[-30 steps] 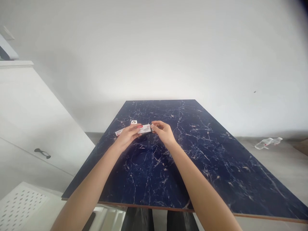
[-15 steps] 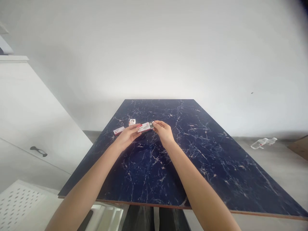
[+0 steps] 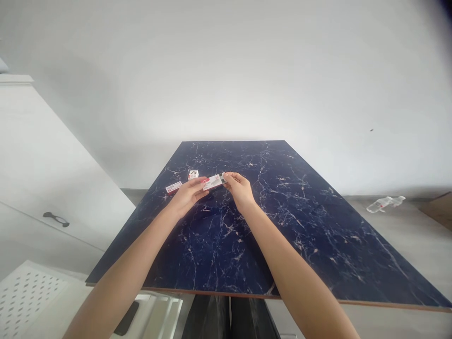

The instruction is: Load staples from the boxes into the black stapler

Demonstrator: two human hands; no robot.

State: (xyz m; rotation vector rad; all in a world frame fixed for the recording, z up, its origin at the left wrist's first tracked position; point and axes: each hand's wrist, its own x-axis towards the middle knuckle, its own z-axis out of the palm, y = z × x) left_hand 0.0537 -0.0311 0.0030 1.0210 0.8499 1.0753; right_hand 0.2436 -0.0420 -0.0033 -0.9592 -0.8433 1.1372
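Observation:
My left hand (image 3: 187, 194) grips a small white and red box (image 3: 213, 181) a little above the dark blue marbled table (image 3: 282, 226). My right hand (image 3: 240, 188) pinches a small grey piece that sticks out of the box's right end; what it is I cannot make out. Two more small boxes lie on the table just left of my hands: a flat white and red box (image 3: 173, 187) and a smaller white box (image 3: 192, 174).
A white cabinet (image 3: 38, 169) with a dark handle (image 3: 55, 218) stands left of the table. A white perforated chair seat (image 3: 28, 296) is at the lower left. On the grey floor to the right lies a clear plastic bottle (image 3: 384, 203). A white wall stands behind.
My hands stay together on the box and have lifted it slightly. The grey piece now shows at the box's right end. My head has tilted a little.

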